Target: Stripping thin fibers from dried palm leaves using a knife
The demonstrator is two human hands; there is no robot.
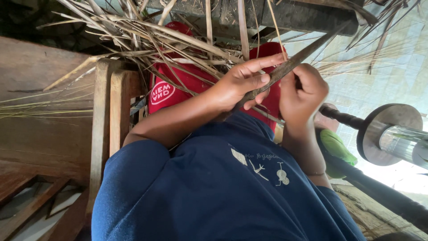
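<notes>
Wooden boards and pale tiles surround the person's lap. Left hand pinches a long dried leaf strip, and right hand is clenched around it just beside; it looks light, stiff and brittle, best held near the hands. Loose dried fronds lie over red fabric.

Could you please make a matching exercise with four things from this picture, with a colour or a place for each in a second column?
Things:
1. shirt
2. cloth
3. long blade
4. round disc

Descriptions:
A. red, under the dry strips
B. at the right edge, on a metal rod
C. dark blue
D. held between both hands

Pairs: 1-C, 2-A, 3-D, 4-B
</notes>
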